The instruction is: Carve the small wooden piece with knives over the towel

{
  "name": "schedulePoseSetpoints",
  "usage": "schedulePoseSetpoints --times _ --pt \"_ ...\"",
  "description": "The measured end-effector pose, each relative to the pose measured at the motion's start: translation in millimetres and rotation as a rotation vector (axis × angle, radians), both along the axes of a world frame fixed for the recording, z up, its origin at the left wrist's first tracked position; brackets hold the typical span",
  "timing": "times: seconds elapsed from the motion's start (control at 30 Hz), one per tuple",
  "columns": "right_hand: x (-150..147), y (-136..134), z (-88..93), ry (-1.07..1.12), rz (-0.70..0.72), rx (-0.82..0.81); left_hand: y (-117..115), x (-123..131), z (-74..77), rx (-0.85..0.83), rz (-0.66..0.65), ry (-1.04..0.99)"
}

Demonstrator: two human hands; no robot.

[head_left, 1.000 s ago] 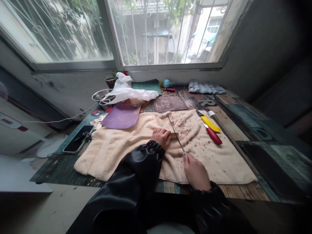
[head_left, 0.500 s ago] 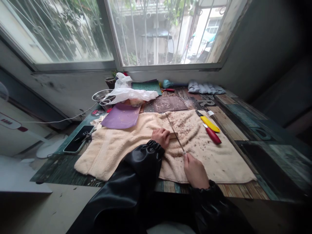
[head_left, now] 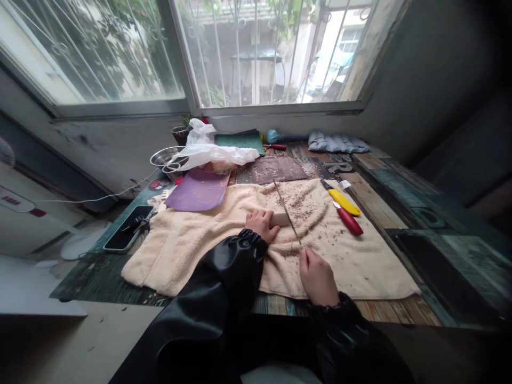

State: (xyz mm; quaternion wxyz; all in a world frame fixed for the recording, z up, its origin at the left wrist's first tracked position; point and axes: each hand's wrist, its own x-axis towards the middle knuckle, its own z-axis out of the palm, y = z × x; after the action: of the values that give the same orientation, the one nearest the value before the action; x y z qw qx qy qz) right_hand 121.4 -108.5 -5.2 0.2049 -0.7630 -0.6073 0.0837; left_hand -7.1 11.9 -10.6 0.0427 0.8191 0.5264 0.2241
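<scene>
My left hand (head_left: 261,224) is closed round a small brown wooden block (head_left: 280,220), pressing it down on a beige towel (head_left: 192,240). In my right hand (head_left: 318,274) is the handle end of a long thin file (head_left: 286,210), its handle mostly hidden by my fingers. The file slants up and leftward, across the block's right end. Brown shavings lie scattered on the towel around the block. Right of the file rest a knife with a red handle (head_left: 350,221) and a yellow-handled cutter (head_left: 344,201).
Purple sandpaper (head_left: 200,191) overlaps the towel's far left. A phone (head_left: 128,229) lies at the table's left edge. Behind are a metal bowl (head_left: 160,157), a white plastic bag (head_left: 224,154), a green sheet (head_left: 244,143), a brown sheet (head_left: 279,169) with shavings and a grey padded bundle (head_left: 338,143).
The file has slid slightly away from me, and my right hand with it. My left hand has shifted a little to the left, so more of the block shows.
</scene>
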Motion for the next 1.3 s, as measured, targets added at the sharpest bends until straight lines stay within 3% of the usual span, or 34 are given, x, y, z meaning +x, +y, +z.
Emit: schedulePoseSetpoints --times 0.57,1.3 --pt "-7.9 -1.7 -13.4 0.037 -0.037 0.163 -2.1 -1.3 7.1 0.06 0.055 -0.089" --pt "-6.4 0.5 -20.3 0.008 -0.022 0.261 0.1 -3.5 3.8 0.074 0.028 -0.023"
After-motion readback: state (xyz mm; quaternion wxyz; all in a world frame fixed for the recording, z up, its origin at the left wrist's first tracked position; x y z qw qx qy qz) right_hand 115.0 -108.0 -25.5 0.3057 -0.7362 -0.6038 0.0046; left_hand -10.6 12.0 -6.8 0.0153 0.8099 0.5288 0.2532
